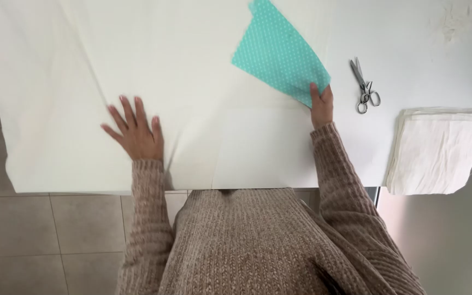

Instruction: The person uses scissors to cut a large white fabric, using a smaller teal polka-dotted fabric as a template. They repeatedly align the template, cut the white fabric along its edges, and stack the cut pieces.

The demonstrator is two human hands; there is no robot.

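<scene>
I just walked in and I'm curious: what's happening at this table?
A person in a knitted brown sweater leans over a table spread with white fabric. The left hand lies flat on the white fabric, fingers spread. The right hand pinches the near corner of a teal polka-dot fabric piece lying on the white fabric. Metal scissors lie just right of that hand, untouched, and a stack of folded white cloths sits at the table's right edge.

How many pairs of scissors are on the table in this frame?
1. The scissors lie closed on the white table, just right of the right hand holding the teal dotted fabric. Others could be hidden under cloth.
</scene>
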